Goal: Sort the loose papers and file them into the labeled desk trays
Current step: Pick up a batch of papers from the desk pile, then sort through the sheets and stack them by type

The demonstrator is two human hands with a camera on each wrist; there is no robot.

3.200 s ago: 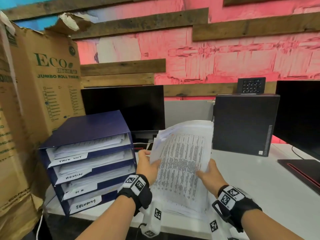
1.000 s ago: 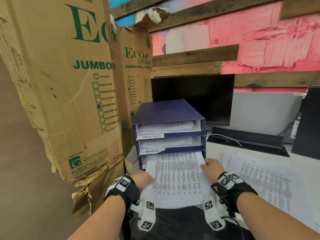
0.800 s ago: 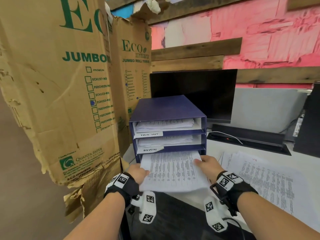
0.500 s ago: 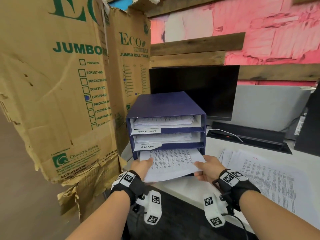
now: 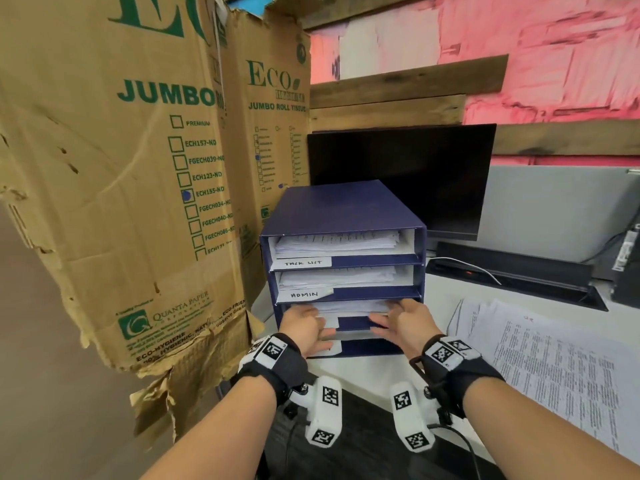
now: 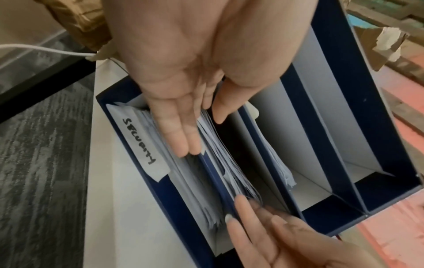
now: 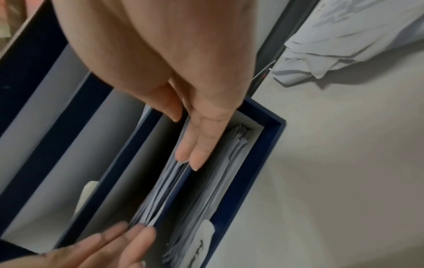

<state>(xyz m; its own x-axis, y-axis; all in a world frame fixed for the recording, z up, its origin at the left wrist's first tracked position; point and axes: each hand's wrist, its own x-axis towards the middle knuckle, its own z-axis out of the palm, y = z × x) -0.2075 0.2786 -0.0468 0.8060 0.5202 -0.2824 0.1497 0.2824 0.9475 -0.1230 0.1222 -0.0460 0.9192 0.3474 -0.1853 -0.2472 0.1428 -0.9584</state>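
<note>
Head view: both hands, left (image 5: 304, 327) and right (image 5: 405, 323), press flat-fingered, unclenched, on the white printed sheets (image 5: 349, 308) lying lengthwise inside the navy tray stack's (image 5: 332, 206) third slot; loose printed pages (image 5: 561, 362) wait rightward on the counter (image 5: 353, 370), nearer the right hand.

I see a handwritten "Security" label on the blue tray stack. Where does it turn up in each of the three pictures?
Head: the Security label is mostly hidden under the left hand, at the bottom tray.
Left wrist: left of centre, reading sideways, beside the fingers.
Right wrist: bottom centre-right, only partly in view.
Shared landmark: the blue tray stack, with both hands at its lower trays.
</note>
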